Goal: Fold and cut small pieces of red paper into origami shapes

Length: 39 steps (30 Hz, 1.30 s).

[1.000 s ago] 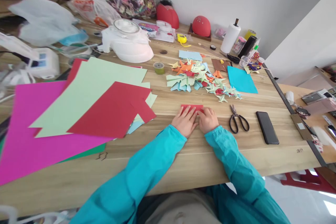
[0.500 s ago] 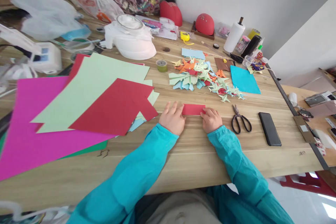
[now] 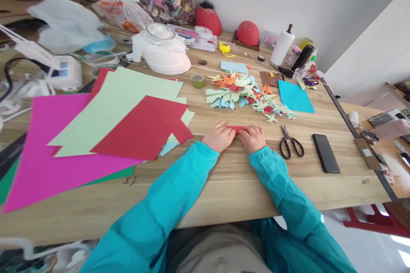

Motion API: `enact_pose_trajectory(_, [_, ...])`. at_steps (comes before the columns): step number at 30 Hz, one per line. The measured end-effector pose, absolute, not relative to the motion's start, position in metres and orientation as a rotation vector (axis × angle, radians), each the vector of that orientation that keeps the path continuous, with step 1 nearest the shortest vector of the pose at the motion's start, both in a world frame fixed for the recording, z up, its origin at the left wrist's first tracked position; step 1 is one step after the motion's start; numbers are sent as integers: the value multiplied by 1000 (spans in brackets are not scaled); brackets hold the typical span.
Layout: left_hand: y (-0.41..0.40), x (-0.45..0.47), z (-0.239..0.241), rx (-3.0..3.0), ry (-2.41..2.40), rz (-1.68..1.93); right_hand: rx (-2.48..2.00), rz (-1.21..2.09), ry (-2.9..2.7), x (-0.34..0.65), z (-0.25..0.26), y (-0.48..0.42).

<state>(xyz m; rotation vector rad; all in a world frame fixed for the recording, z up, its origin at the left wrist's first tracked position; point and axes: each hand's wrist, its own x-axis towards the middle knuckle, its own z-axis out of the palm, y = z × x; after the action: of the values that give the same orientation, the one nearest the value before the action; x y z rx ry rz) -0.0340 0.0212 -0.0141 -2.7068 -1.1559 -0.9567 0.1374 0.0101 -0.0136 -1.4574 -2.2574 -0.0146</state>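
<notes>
A small folded piece of red paper (image 3: 237, 129) lies on the wooden table (image 3: 224, 187) in front of me. My left hand (image 3: 218, 137) grips its left end with curled fingers. My right hand (image 3: 253, 138) grips its right end the same way. Only a thin red strip shows between the two hands. Both arms wear teal sleeves.
Black scissors (image 3: 290, 143) and a dark phone (image 3: 326, 158) lie right of my hands. A pile of folded paper shapes (image 3: 246, 96) and a blue sheet (image 3: 294, 96) sit beyond. Large red, pale green and magenta sheets (image 3: 105, 123) spread at left. Clutter lines the far edge.
My left hand moved back onto the red paper after sliding off to the left. The visible paper shrank from a flat rectangle to a thin strip between my hands.
</notes>
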Motion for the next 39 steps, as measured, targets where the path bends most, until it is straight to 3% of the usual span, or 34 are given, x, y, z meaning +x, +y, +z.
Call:
enact_pose_trajectory(6, [4,-20,13,-2071,-1827,-2460,-1258,916,-1429,124,-10,7])
enact_pose_trajectory(8, [-1,-15,16,-2181,-2002,-2669,-1140,1229,-1171,120,-12,1])
enact_pose_trajectory(14, [-8,-10,9,-2362,-2109,-2472,-1052,1523,-897,117,-21,-8])
enact_pose_trajectory(24, [-8,-12,5,-2668,-2165,-2234,-1021,1344,-905,118,-22,-5])
enact_pose_trajectory(39, [-8,-12,9,-2466,-2208,-2415,-1056,1411,-885,120,-23,-5])
